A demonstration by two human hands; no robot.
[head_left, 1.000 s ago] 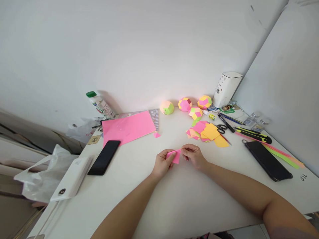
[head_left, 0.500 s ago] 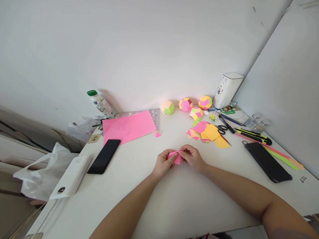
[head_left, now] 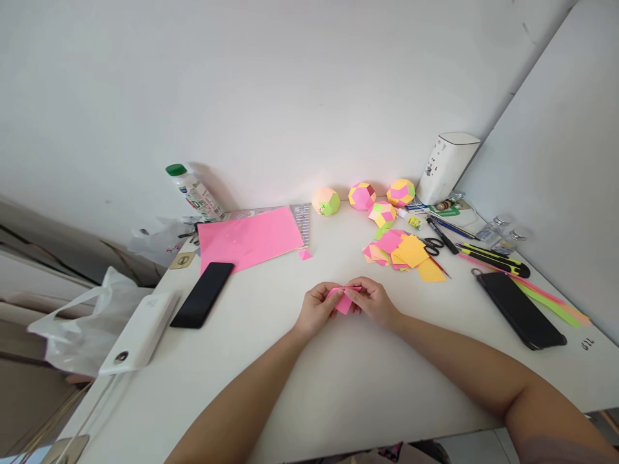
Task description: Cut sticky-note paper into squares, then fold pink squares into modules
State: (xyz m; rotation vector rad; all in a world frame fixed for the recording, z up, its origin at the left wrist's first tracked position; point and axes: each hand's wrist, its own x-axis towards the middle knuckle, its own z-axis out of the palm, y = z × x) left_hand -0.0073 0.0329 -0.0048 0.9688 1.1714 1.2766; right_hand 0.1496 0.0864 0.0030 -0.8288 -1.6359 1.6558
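Observation:
A small folded piece of pink paper (head_left: pixel 343 304) is pinched between both hands above the white table. My left hand (head_left: pixel 316 309) grips its left side, thumb on the front face. On its right side my right hand (head_left: pixel 380 303) holds it the same way. The paper's top edge is folded across and a corner points down; most fingers are hidden behind it. Beyond the hands, a small pink folded piece (head_left: pixel 305 254) rests on the table. To its right lies a pile of coloured paper pieces (head_left: pixel 409 250) in yellow, pink and green.
Several multicoloured paper balls (head_left: pixel 362 196) sit along the wall. A pink sheet (head_left: pixel 251 240) and a black phone (head_left: pixel 203 295) lie left. At right are scissors (head_left: pixel 433 245), a glue stick (head_left: pixel 414 222), a cutter knife (head_left: pixel 498 259) and a black case (head_left: pixel 520 310).
The pink paper has turned, so a corner now points down. My right hand has shifted its thumb onto the paper's front. The view has tilted slightly.

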